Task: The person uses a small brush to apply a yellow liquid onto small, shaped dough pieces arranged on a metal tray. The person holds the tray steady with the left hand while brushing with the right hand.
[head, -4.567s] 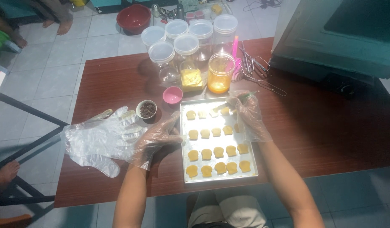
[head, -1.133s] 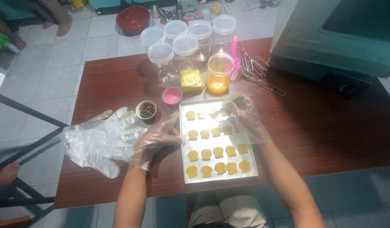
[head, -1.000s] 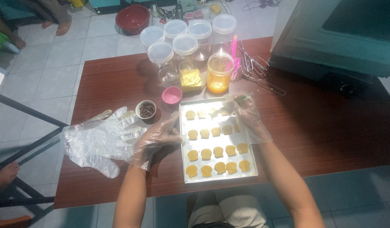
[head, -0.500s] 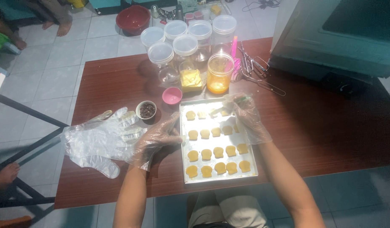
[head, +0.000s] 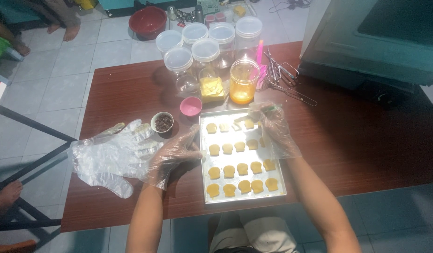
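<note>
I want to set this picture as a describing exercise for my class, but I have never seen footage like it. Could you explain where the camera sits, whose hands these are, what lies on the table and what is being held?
There is no machine here. The camera sits on a person's head and looks down at their own two hands, both in thin clear plastic gloves.

The left hand rests at the left edge of a metal baking tray on a brown table. The right hand is over the tray's upper right part and seems to pinch something small; what exactly is too small to tell.

On the tray lie rows of small yellow dough pieces. Left of it lie spare plastic gloves and a small cup of dark bits. Behind the tray stand a pink cup, a jar of orange liquid and lidded clear jars.
</note>
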